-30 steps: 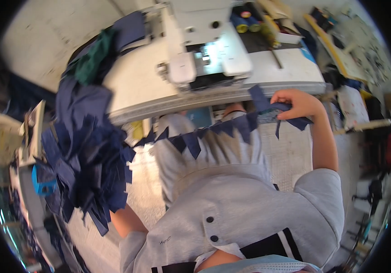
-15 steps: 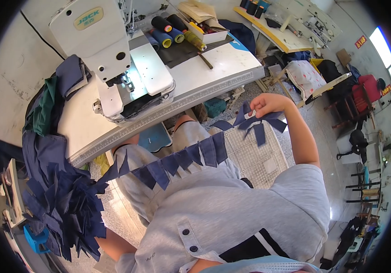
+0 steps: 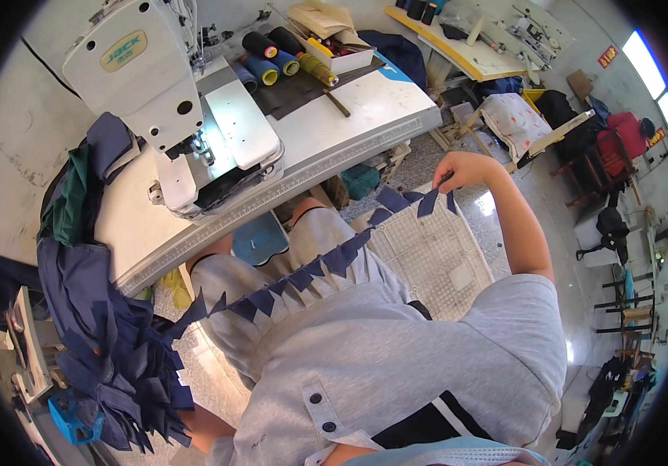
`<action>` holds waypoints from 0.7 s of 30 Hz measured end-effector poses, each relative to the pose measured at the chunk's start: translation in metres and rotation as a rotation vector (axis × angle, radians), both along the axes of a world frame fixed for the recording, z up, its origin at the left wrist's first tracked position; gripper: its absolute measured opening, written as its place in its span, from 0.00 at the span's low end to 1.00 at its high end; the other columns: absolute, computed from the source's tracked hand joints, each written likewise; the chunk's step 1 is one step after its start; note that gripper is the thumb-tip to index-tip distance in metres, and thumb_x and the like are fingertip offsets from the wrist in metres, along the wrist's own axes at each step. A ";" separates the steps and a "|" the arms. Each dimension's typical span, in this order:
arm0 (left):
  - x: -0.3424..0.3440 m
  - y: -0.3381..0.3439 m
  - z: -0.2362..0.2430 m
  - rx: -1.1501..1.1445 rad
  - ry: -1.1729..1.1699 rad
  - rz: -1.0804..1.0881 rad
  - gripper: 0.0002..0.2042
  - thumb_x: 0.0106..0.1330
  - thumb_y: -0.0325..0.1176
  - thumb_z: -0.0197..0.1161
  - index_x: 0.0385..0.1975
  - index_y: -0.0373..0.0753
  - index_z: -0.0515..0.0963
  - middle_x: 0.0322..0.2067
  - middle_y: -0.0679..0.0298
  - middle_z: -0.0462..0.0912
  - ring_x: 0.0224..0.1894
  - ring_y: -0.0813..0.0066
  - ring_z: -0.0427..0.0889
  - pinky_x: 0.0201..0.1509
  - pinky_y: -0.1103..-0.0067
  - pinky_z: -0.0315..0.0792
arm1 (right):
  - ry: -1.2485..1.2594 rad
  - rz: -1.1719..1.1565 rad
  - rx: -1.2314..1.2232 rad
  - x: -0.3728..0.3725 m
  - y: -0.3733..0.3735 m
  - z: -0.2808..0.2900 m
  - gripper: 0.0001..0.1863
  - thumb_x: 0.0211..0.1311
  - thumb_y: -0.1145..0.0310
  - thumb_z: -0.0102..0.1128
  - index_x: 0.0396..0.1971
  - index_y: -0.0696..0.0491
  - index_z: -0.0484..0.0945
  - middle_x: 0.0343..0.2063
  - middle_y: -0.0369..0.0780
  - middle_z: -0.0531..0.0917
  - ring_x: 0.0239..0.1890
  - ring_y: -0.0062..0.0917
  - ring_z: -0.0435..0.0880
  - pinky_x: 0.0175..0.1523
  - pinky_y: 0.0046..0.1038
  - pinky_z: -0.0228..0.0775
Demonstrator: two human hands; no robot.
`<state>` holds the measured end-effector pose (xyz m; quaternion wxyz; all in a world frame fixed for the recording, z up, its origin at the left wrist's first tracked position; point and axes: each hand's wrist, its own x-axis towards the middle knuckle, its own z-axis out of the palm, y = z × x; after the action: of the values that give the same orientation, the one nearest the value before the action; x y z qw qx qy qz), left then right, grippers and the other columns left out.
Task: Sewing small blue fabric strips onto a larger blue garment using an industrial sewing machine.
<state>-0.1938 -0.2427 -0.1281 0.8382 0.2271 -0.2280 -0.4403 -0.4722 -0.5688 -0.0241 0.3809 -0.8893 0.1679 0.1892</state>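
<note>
Pinching a string of pointed navy-blue cloth pieces (image 3: 336, 262): right hand (image 3: 460, 169). Left forearm (image 3: 207, 426): partly behind a heaped navy-blue fabric bundle (image 3: 124, 365), fingers hidden, grip cannot be told.

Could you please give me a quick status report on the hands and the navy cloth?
Right hand: pinching navy strip. Left hand: hidden by navy cloth bundle. Strip: spans from bundle across grey trousers, nothing visibly blocking it.

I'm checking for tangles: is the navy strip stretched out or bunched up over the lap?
Stretched out: the navy strip runs in a fairly straight line from the navy bundle to the right hand.
</note>
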 end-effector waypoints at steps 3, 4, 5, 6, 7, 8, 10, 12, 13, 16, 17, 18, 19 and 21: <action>-0.002 -0.007 -0.004 -0.016 0.006 -0.036 0.23 0.69 0.38 0.53 0.59 0.32 0.69 0.53 0.52 0.78 0.53 0.62 0.80 0.60 0.69 0.73 | 0.151 -0.034 -0.211 -0.004 0.002 0.012 0.12 0.50 0.64 0.72 0.33 0.55 0.86 0.29 0.36 0.88 0.32 0.19 0.83 0.41 0.25 0.74; -0.004 -0.011 -0.005 -0.020 0.009 -0.050 0.23 0.69 0.39 0.53 0.59 0.32 0.69 0.53 0.52 0.78 0.53 0.62 0.80 0.60 0.69 0.73 | 0.162 -0.063 -0.163 -0.007 -0.001 0.013 0.13 0.50 0.65 0.71 0.34 0.56 0.86 0.30 0.35 0.87 0.32 0.19 0.83 0.41 0.25 0.74; -0.005 -0.015 -0.006 -0.025 0.012 -0.065 0.23 0.69 0.39 0.53 0.59 0.32 0.69 0.53 0.52 0.78 0.53 0.62 0.80 0.60 0.69 0.73 | 0.172 -0.092 -0.116 -0.009 -0.004 0.013 0.14 0.51 0.65 0.71 0.35 0.56 0.85 0.30 0.35 0.87 0.32 0.19 0.82 0.41 0.26 0.74; -0.006 -0.017 -0.007 -0.027 0.013 -0.079 0.23 0.69 0.39 0.53 0.59 0.32 0.69 0.53 0.52 0.78 0.53 0.62 0.80 0.60 0.69 0.73 | 0.174 -0.099 -0.119 -0.012 -0.009 0.010 0.14 0.51 0.65 0.71 0.35 0.56 0.85 0.30 0.35 0.87 0.32 0.19 0.82 0.41 0.26 0.74; -0.007 -0.020 -0.007 -0.030 0.014 -0.093 0.23 0.69 0.39 0.53 0.59 0.32 0.69 0.53 0.52 0.78 0.53 0.62 0.80 0.60 0.69 0.73 | 0.168 -0.106 -0.124 -0.016 -0.016 0.007 0.14 0.51 0.65 0.71 0.36 0.56 0.85 0.31 0.34 0.87 0.32 0.18 0.82 0.41 0.25 0.73; -0.008 -0.023 -0.008 -0.033 0.014 -0.106 0.23 0.69 0.39 0.53 0.59 0.32 0.69 0.53 0.52 0.78 0.53 0.62 0.80 0.60 0.69 0.73 | 0.161 -0.113 -0.130 -0.020 -0.021 0.006 0.14 0.52 0.65 0.71 0.38 0.56 0.84 0.32 0.33 0.86 0.32 0.18 0.82 0.40 0.24 0.73; -0.008 -0.024 -0.011 -0.033 0.015 -0.122 0.23 0.69 0.39 0.54 0.59 0.32 0.69 0.53 0.52 0.78 0.53 0.62 0.80 0.60 0.69 0.73 | 0.134 -0.166 -0.040 -0.023 -0.026 0.006 0.13 0.54 0.69 0.70 0.39 0.57 0.83 0.32 0.33 0.86 0.33 0.16 0.81 0.41 0.22 0.73; -0.008 -0.022 -0.013 -0.031 0.017 -0.130 0.23 0.69 0.39 0.54 0.59 0.32 0.69 0.53 0.52 0.78 0.53 0.62 0.80 0.61 0.70 0.73 | 0.108 -0.211 0.051 -0.023 -0.025 0.008 0.13 0.56 0.72 0.68 0.41 0.59 0.82 0.33 0.33 0.86 0.34 0.14 0.81 0.42 0.20 0.73; -0.008 -0.021 -0.015 -0.029 0.018 -0.131 0.23 0.69 0.39 0.54 0.60 0.32 0.69 0.54 0.52 0.78 0.53 0.62 0.80 0.61 0.70 0.73 | 0.012 -0.249 0.118 -0.024 -0.020 0.012 0.12 0.57 0.72 0.68 0.42 0.57 0.82 0.34 0.33 0.86 0.35 0.15 0.81 0.43 0.20 0.73; -0.004 -0.016 -0.019 -0.027 0.016 -0.136 0.24 0.69 0.40 0.54 0.60 0.32 0.69 0.54 0.52 0.78 0.54 0.62 0.80 0.61 0.70 0.72 | -0.135 -0.327 0.270 -0.025 -0.006 0.024 0.12 0.58 0.74 0.66 0.43 0.58 0.82 0.35 0.33 0.86 0.37 0.15 0.82 0.46 0.20 0.74; -0.003 -0.015 -0.019 -0.028 0.015 -0.138 0.24 0.69 0.40 0.54 0.60 0.32 0.69 0.54 0.52 0.78 0.54 0.62 0.80 0.61 0.70 0.72 | -0.185 -0.375 0.354 -0.026 -0.003 0.026 0.13 0.58 0.76 0.65 0.44 0.59 0.81 0.36 0.34 0.86 0.39 0.15 0.82 0.48 0.20 0.74; -0.002 -0.015 -0.020 -0.031 0.014 -0.142 0.24 0.69 0.40 0.54 0.60 0.32 0.69 0.54 0.52 0.78 0.54 0.62 0.80 0.61 0.70 0.72 | -0.186 -0.371 0.351 -0.027 -0.001 0.028 0.13 0.58 0.76 0.65 0.44 0.59 0.81 0.36 0.34 0.86 0.39 0.15 0.82 0.48 0.20 0.74; -0.001 -0.016 -0.020 -0.034 0.013 -0.148 0.24 0.69 0.40 0.54 0.60 0.32 0.69 0.54 0.52 0.78 0.54 0.62 0.80 0.61 0.70 0.72 | -0.229 -0.323 0.367 -0.028 0.001 0.030 0.12 0.58 0.76 0.65 0.43 0.60 0.81 0.36 0.35 0.86 0.38 0.16 0.83 0.48 0.20 0.75; -0.001 -0.020 -0.022 -0.041 0.014 -0.163 0.24 0.69 0.40 0.54 0.60 0.32 0.69 0.54 0.52 0.78 0.54 0.62 0.80 0.61 0.70 0.72 | -0.271 -0.278 0.377 -0.030 0.000 0.033 0.11 0.59 0.76 0.64 0.42 0.60 0.81 0.36 0.36 0.86 0.38 0.16 0.83 0.48 0.20 0.76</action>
<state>-0.1950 -0.2623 -0.1502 0.8057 0.1874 -0.2489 -0.5038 -0.5021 -0.5689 0.0087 0.5810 -0.7884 0.1976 0.0423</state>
